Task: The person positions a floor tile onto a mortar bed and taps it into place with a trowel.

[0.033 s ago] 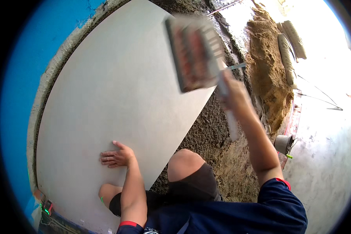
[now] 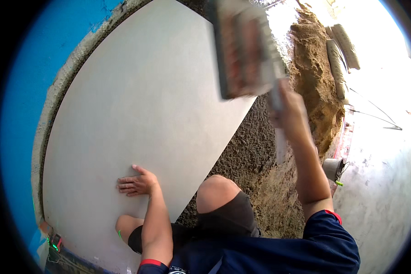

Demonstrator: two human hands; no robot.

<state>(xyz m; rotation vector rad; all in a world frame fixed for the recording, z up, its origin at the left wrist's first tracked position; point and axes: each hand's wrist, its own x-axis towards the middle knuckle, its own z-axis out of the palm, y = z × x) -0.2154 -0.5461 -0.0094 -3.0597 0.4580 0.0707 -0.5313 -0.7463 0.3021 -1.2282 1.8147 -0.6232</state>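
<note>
My left hand (image 2: 138, 184) lies flat with fingers spread on a big pale grey tile (image 2: 141, 105). In my right hand (image 2: 293, 107) is a large mallet (image 2: 244, 55), its fingers wrapped round the light grey handle. The mallet's broad, blocky head has reddish stripes and a dark edge. It is raised over the tile's far right corner and blurred by motion. Part of the head runs past the top of the picture. My bent knee (image 2: 218, 194) is beside the tile's right edge, above rough dark mortar (image 2: 246, 137).
A blue wall (image 2: 25, 123) with a rough base runs along the left. Near its lower end sits a small device with green lights (image 2: 55, 242). On the right are a sand heap (image 2: 313, 68), filled sacks (image 2: 337, 68) and a grey bucket (image 2: 332, 169) on a pale floor (image 2: 379, 205).
My right hand and the mallet have moved up and to the right. My left hand stays in the same spot on the tile.
</note>
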